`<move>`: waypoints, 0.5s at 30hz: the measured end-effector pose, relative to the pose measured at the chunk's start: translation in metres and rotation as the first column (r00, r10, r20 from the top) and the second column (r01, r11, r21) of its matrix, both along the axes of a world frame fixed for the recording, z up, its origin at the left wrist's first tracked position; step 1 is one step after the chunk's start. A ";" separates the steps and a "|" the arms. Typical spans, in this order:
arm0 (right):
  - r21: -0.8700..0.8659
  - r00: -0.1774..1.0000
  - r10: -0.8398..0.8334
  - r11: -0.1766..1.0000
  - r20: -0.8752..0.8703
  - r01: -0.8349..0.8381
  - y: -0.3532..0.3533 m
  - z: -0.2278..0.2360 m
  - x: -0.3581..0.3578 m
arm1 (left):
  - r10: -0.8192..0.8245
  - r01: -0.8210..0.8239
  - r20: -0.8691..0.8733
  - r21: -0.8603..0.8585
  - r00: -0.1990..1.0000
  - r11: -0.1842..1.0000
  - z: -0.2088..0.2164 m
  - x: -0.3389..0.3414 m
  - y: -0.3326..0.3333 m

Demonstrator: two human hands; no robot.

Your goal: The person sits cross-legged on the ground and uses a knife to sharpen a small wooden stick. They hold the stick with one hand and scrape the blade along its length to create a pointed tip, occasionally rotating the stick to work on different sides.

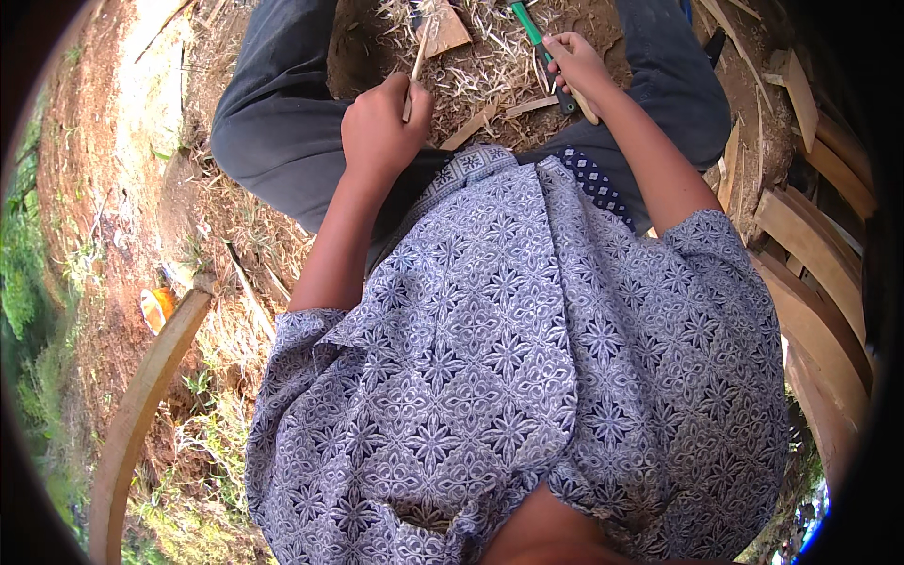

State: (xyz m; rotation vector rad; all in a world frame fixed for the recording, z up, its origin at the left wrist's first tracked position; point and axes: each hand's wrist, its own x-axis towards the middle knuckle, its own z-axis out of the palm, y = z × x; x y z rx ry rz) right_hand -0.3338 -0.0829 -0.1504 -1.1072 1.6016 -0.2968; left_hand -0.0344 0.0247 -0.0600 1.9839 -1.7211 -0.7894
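Observation:
My left hand (386,127) is closed around a thin pale wooden stick (420,64), which slants up and away from my fist. The stick's far end lies over a small flat wooden block (448,34) on the ground. My right hand (578,72) is closed on a tool whose pale wooden handle (586,105) sticks out below the palm; its working end cannot be made out. Beside my right fingers lies a green and black tool (529,24), partly hidden by them.
Wood shavings (494,56) cover the ground between my bent legs, with small wood strips (471,125) near my lap. Curved wooden planks (815,240) are piled at the right. A curved wooden piece (141,424) rises at the left, near an orange round object (158,309).

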 end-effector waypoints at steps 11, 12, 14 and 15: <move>0.087 0.965 0.020 0.995 0.261 -0.045 0.027 -0.003 0.074 | -0.093 0.094 -0.057 0.021 0.994 0.995 -0.035 -0.004 -0.019; 0.083 0.938 -0.023 0.997 0.346 -0.006 0.028 0.007 0.086 | -0.132 0.134 -0.090 0.026 0.987 0.991 -0.038 -0.008 -0.017; 0.076 0.899 -0.083 0.996 0.431 0.055 0.026 0.015 0.102 | -0.246 0.250 -0.136 0.013 0.960 0.968 -0.040 -0.020 -0.013; 0.033 0.889 -0.078 0.997 0.452 0.070 0.027 0.009 0.106 | -0.324 0.333 -0.122 0.063 0.938 0.941 -0.045 -0.022 -0.014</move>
